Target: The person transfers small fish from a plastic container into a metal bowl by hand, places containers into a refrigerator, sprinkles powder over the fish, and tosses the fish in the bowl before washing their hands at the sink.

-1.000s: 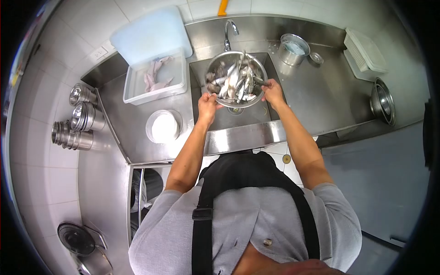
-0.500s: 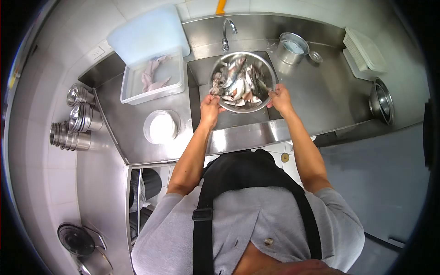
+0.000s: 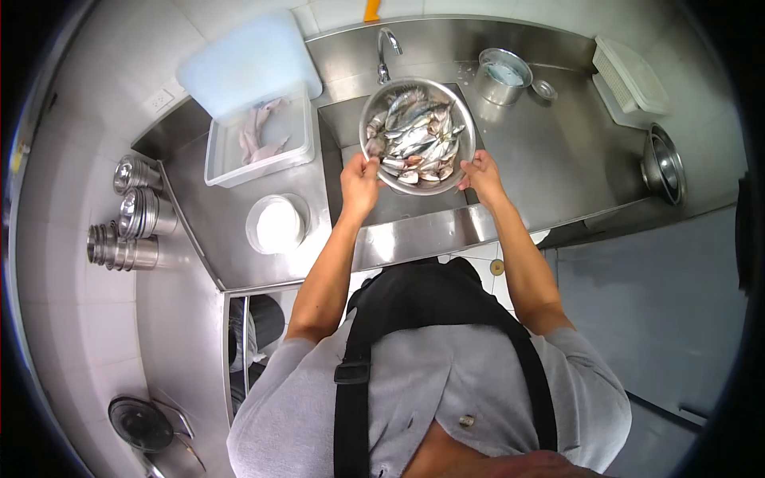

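Between my two hands is a round metal bowl (image 3: 368,103) with several silvery fish (image 3: 418,135) in it, held over the sink (image 3: 339,127). My left hand (image 3: 361,187) grips the rim at the lower left, thumb on top. On the lower right side, my right hand (image 3: 483,177) is closed on the same rim. The fingers under the bowl are partly hidden. Just behind the bowl rises the faucet (image 3: 385,56).
Left of the sink stand a clear plastic bin (image 3: 259,166) with pale fish pieces and a white round tub (image 3: 276,225). At the right are a metal pot (image 3: 500,86), a white basket (image 3: 633,80) and metal bowls (image 3: 663,165). Stacked metal containers (image 3: 131,251) line the left.
The bowl has tilted or turned slightly in my hands, and the fish have shifted inside it. Both hands keep hold of the rim. The whole view has moved a little.
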Action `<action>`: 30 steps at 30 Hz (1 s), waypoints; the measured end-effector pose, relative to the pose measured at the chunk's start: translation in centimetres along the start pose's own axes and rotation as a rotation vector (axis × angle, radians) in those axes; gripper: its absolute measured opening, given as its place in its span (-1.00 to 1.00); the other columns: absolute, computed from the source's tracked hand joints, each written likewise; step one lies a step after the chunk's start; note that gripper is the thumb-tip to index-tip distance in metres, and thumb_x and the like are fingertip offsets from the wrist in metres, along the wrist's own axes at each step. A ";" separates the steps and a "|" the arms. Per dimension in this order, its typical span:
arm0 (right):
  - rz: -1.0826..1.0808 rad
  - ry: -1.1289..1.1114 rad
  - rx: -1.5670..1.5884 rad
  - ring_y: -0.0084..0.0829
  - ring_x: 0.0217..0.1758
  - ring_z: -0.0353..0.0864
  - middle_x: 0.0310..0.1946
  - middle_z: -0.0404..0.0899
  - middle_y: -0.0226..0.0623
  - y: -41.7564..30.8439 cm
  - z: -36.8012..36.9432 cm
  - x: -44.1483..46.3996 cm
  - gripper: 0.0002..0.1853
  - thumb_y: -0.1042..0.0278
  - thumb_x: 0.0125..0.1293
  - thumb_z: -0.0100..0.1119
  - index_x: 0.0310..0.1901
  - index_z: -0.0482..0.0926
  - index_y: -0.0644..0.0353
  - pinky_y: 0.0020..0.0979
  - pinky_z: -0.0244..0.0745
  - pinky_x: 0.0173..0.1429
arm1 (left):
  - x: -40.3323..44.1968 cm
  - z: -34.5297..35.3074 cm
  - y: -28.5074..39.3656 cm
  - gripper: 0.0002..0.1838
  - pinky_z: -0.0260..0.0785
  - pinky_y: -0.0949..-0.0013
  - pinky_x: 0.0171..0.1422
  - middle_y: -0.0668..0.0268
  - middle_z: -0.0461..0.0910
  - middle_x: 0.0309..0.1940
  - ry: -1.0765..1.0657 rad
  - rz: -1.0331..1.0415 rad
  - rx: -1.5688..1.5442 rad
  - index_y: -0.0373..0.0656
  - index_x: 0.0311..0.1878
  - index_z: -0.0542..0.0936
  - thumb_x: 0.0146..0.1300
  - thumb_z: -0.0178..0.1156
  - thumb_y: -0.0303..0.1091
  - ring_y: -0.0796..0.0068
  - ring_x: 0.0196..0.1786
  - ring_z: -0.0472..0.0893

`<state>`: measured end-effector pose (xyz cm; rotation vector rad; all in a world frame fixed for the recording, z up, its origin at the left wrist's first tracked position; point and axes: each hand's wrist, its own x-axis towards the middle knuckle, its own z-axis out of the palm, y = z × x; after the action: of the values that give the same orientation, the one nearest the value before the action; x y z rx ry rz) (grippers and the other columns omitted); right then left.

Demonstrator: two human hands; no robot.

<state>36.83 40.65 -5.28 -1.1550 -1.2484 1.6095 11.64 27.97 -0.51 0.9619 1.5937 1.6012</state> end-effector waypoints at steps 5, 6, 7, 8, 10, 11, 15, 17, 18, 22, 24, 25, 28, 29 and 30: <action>0.059 0.000 -0.115 -0.44 -0.64 0.52 -0.38 0.51 -0.16 1.0 1.2 0.2 -0.60 0.54 0.36 0.16 0.13 0.25 0.47 -0.41 0.49 -0.57 | -0.7 -1.4 -2.5 -0.70 0.65 0.36 -0.40 0.40 0.37 -0.53 0.068 -0.175 -0.035 -0.21 -0.49 0.35 0.40 0.12 -0.41 0.63 -0.51 0.45; 0.083 0.010 -0.132 -0.44 -0.64 0.52 -0.37 0.51 -0.16 1.3 1.6 0.0 -0.58 0.53 0.36 0.16 0.15 0.24 0.48 -0.41 0.49 -0.56 | -0.6 -1.7 -2.9 -0.70 0.65 0.35 -0.40 0.40 0.36 -0.54 0.070 -0.196 -0.088 -0.20 -0.49 0.35 0.40 0.12 -0.41 0.64 -0.52 0.44; 0.114 -0.017 -0.175 -0.44 -0.64 0.53 -0.39 0.51 -0.19 1.4 1.6 0.1 -0.54 0.53 0.36 0.16 0.20 0.22 0.49 -0.42 0.49 -0.56 | -0.4 -1.9 -3.3 -0.70 0.65 0.35 -0.40 0.41 0.35 -0.54 0.075 -0.220 -0.141 -0.19 -0.49 0.34 0.40 0.12 -0.41 0.64 -0.52 0.43; 0.127 -0.011 -0.156 -0.43 -0.63 0.53 -0.35 0.52 -0.16 1.5 1.8 0.0 -0.54 0.53 0.35 0.17 0.19 0.23 0.50 -0.41 0.48 -0.57 | -0.1 -2.0 -3.5 -0.70 0.65 0.35 -0.41 0.41 0.34 -0.54 0.078 -0.241 -0.195 -0.18 -0.49 0.33 0.40 0.11 -0.41 0.65 -0.53 0.41; 0.145 -0.001 -0.121 -0.41 -0.61 0.55 -0.28 0.56 -0.09 1.3 2.2 0.0 -0.54 0.53 0.31 0.18 0.17 0.25 0.52 -0.40 0.46 -0.57 | 0.6 -2.1 -3.7 -0.71 0.65 0.37 -0.37 0.44 0.34 -0.53 0.063 -0.198 -0.142 -0.18 -0.45 0.37 0.44 0.09 -0.37 0.66 -0.52 0.40; 0.087 0.003 -0.111 -0.41 -0.61 0.55 -0.30 0.56 -0.10 1.3 2.1 0.0 -0.56 0.54 0.32 0.17 0.15 0.26 0.50 -0.40 0.47 -0.57 | 0.5 -2.0 -2.8 -0.71 0.64 0.38 -0.35 0.45 0.34 -0.53 0.053 -0.162 -0.141 -0.18 -0.44 0.37 0.45 0.09 -0.36 0.66 -0.51 0.40; -0.074 -0.003 -0.078 -0.42 -0.61 0.56 -0.34 0.58 -0.12 -2.9 1.6 -1.0 -0.68 0.56 0.35 0.12 0.06 0.30 0.43 -0.42 0.50 -0.56 | 0.0 -1.7 -0.7 -0.72 0.62 0.42 -0.28 0.46 0.39 -0.50 0.025 -0.115 -0.136 -0.16 -0.39 0.44 0.49 0.07 -0.28 0.70 -0.46 0.42; -0.107 0.029 -0.138 -0.41 -0.62 0.58 -0.35 0.59 -0.14 -3.4 0.9 -1.0 -0.78 0.58 0.37 0.10 -0.02 0.34 0.38 -0.42 0.50 -0.57 | -0.1 -0.4 -1.9 -0.74 0.61 0.44 -0.27 0.43 0.49 -0.45 0.026 -0.163 -0.199 -0.16 -0.35 0.46 0.50 0.07 -0.27 0.69 -0.42 0.49; -0.094 0.055 -0.172 -0.40 -0.62 0.58 -0.37 0.58 -0.15 -3.2 0.3 -0.6 -0.79 0.58 0.36 0.11 -0.04 0.34 0.37 -0.42 0.50 -0.57 | 0.3 0.5 -3.2 -0.79 0.59 0.42 -0.25 0.37 0.57 -0.44 0.012 -0.162 -0.239 -0.16 -0.28 0.47 0.47 0.11 -0.26 0.63 -0.44 0.55; -0.063 0.182 -0.313 -0.42 -0.64 0.57 -0.45 0.53 -0.23 -2.5 -1.8 -0.2 -0.81 0.56 0.33 0.15 -0.10 0.37 0.36 -0.41 0.48 -0.59 | 1.2 2.8 -4.3 -0.79 0.58 0.43 -0.29 0.38 0.53 -0.45 -0.036 -0.234 -0.256 -0.15 -0.32 0.45 0.48 0.07 -0.30 0.61 -0.43 0.57; -0.035 0.202 -0.343 -0.44 -0.65 0.53 -0.44 0.48 -0.28 -3.2 -2.3 -0.3 -0.80 0.54 0.33 0.16 -0.09 0.37 0.35 -0.43 0.45 -0.60 | 2.1 3.6 -4.6 -0.78 0.57 0.45 -0.30 0.39 0.51 -0.46 -0.053 -0.234 -0.252 -0.14 -0.34 0.45 0.49 0.06 -0.30 0.61 -0.44 0.55; -0.047 0.205 -0.349 -0.44 -0.65 0.53 -0.44 0.48 -0.28 -3.6 -2.4 -0.2 -0.80 0.54 0.33 0.16 -0.08 0.37 0.35 -0.43 0.45 -0.60 | 2.9 3.6 -5.3 -0.77 0.56 0.45 -0.30 0.39 0.50 -0.46 -0.061 -0.219 -0.194 -0.14 -0.34 0.45 0.49 0.06 -0.30 0.61 -0.44 0.55; -0.118 0.183 -0.267 -0.45 -0.65 0.52 -0.41 0.49 -0.27 -4.5 -2.9 -0.5 -0.79 0.55 0.35 0.14 -0.06 0.36 0.33 -0.43 0.46 -0.61 | 3.9 4.2 -4.4 -0.79 0.56 0.47 -0.28 0.37 0.54 -0.42 -0.080 -0.142 -0.192 -0.16 -0.28 0.48 0.49 0.07 -0.27 0.61 -0.41 0.57; -0.181 0.157 -0.174 -0.45 -0.65 0.52 -0.40 0.50 -0.27 -4.9 -3.2 -0.7 -0.79 0.55 0.36 0.13 -0.04 0.35 0.33 -0.43 0.46 -0.61 | 4.0 4.5 -4.0 -0.79 0.56 0.46 -0.27 0.36 0.56 -0.41 -0.077 -0.093 -0.193 -0.17 -0.26 0.49 0.49 0.07 -0.27 0.60 -0.40 0.59; -0.244 0.129 -0.080 -0.46 -0.65 0.52 -0.39 0.50 -0.26 -5.6 -3.4 -0.8 -0.78 0.55 0.37 0.13 -0.03 0.34 0.33 -0.44 0.46 -0.61 | 3.7 4.7 -2.5 -0.79 0.57 0.46 -0.26 0.35 0.57 -0.40 -0.074 -0.042 -0.193 -0.18 -0.25 0.49 0.49 0.07 -0.27 0.59 -0.38 0.60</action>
<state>40.53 41.98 -0.05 -1.0899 -1.3233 1.2968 13.70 33.59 -2.92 0.8685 1.3725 1.6374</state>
